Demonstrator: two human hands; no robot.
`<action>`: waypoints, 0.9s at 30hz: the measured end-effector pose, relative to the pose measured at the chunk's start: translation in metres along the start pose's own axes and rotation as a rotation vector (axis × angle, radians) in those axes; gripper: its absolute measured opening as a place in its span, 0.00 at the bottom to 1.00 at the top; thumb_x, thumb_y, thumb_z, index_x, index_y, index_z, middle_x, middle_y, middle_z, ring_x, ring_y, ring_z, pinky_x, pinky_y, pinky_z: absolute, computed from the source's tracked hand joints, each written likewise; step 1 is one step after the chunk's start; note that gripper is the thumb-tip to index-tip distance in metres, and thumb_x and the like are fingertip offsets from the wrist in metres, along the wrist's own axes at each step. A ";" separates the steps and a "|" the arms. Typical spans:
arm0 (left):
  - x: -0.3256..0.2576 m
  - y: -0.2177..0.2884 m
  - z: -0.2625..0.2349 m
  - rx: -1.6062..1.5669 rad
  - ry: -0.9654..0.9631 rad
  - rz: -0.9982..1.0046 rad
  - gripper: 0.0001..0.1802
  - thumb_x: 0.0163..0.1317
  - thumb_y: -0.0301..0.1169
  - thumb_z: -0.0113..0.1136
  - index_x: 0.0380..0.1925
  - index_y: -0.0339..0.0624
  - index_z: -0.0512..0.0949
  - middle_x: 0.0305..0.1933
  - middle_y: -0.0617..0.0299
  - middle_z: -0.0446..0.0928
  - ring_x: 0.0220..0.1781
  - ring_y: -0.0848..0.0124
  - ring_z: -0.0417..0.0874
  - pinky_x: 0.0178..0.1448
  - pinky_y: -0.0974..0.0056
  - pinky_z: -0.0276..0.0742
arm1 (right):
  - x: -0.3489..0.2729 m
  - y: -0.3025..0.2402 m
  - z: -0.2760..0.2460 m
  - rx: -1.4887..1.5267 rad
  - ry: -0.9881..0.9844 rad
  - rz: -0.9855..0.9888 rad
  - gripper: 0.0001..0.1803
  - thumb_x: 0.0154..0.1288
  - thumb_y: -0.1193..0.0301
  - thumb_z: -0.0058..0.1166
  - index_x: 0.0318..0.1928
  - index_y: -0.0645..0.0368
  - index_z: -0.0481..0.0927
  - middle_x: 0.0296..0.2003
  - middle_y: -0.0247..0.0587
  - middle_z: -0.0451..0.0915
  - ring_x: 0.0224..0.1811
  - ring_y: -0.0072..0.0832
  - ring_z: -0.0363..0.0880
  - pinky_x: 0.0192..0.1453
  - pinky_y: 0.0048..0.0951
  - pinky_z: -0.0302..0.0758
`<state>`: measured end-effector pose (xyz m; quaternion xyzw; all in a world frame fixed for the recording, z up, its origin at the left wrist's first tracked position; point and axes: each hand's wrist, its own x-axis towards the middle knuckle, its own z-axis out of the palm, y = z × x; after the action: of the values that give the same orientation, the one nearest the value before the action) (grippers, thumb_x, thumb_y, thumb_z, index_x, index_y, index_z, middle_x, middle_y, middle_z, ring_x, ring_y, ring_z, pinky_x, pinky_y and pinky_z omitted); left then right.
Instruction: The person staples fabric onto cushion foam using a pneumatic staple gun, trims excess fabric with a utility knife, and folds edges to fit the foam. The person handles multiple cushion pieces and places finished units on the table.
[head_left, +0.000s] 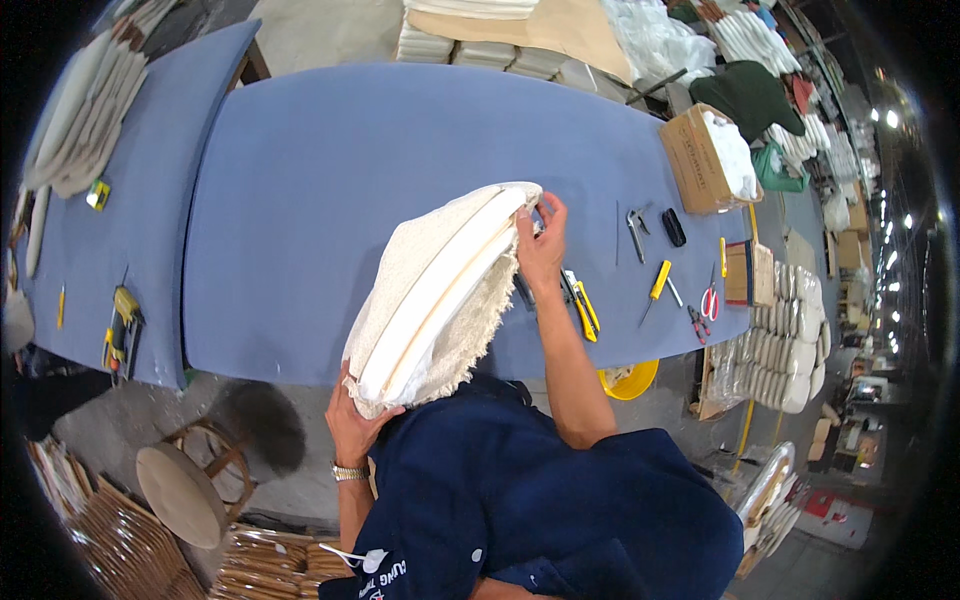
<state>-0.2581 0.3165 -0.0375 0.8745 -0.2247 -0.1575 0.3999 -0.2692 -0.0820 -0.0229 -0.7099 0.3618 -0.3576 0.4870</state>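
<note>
A seat cushion pad (425, 300), tilted on its edge, leans over the near side of the blue padded table. Cream textured fabric with a frayed edge wraps around its white padding, and a thin tan edge runs along the middle. My left hand (355, 425), with a watch on its wrist, is closed around the pad's lower end. At the upper end my right hand (543, 245) grips the fabric edge between thumb and fingers. A yellow utility knife (586, 318) lies on the table beside my right forearm. The pad's underside is hidden.
Along the table's (300, 200) right side lie a yellow-handled screwdriver (658, 282), red-handled scissors (709, 303), pliers (698, 325) and a cardboard box (690, 160). A staple gun (122, 320) rests on the left table. Below are a stool (182, 490) and a yellow bucket (640, 382).
</note>
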 end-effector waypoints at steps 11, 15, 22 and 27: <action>0.006 0.007 -0.013 -0.113 0.016 -0.136 0.38 0.48 0.44 0.83 0.54 0.32 0.80 0.45 0.42 0.86 0.48 0.49 0.89 0.52 0.53 0.83 | 0.038 -0.028 0.038 -0.018 -0.053 -0.143 0.21 0.81 0.60 0.48 0.31 0.63 0.71 0.22 0.30 0.63 0.28 0.20 0.60 0.32 0.31 0.63; 0.002 0.024 0.009 -0.210 -0.056 -0.018 0.32 0.54 0.48 0.79 0.52 0.37 0.83 0.48 0.44 0.87 0.50 0.50 0.89 0.51 0.53 0.83 | 0.066 -0.139 0.071 0.097 -0.268 -0.272 0.21 0.81 0.61 0.49 0.30 0.62 0.70 0.22 0.26 0.61 0.27 0.18 0.57 0.30 0.29 0.61; 0.026 0.140 -0.083 -0.150 -0.208 0.502 0.37 0.58 0.47 0.76 0.63 0.41 0.78 0.59 0.49 0.84 0.57 0.53 0.88 0.64 0.55 0.81 | 0.039 -0.253 0.113 0.146 -0.751 -0.601 0.19 0.77 0.61 0.55 0.33 0.64 0.75 0.19 0.45 0.68 0.23 0.31 0.59 0.29 0.35 0.65; 0.080 0.165 -0.176 0.209 0.617 0.564 0.50 0.52 0.52 0.78 0.70 0.36 0.70 0.67 0.49 0.78 0.72 0.53 0.77 0.80 0.45 0.60 | -0.030 -0.225 0.137 0.191 -1.000 -0.542 0.15 0.74 0.62 0.57 0.35 0.62 0.78 0.26 0.51 0.76 0.27 0.44 0.75 0.33 0.41 0.70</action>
<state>-0.1542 0.2906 0.1931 0.8208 -0.3397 0.2505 0.3850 -0.1286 0.0629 0.1491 -0.8131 -0.1410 -0.1218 0.5515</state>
